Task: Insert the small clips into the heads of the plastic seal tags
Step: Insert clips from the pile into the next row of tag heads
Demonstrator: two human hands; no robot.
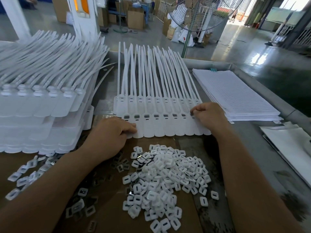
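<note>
A row of white plastic seal tags lies flat at the table's middle, long tails pointing away from me, with a second row partly under it behind. Several heads in the front row show a small dark clip. My left hand rests on the row's left end, fingers pressing the flat tag bodies. My right hand is at the right end, thumb and fingers pinching a small clip at a tag head. A heap of small white clips lies on the cardboard in front of me.
A tall stack of seal tags fills the left side. More clips lie scattered at lower left. A pile of lined paper sheets sits at right, white sheets beyond. A standing fan and cardboard boxes stand behind.
</note>
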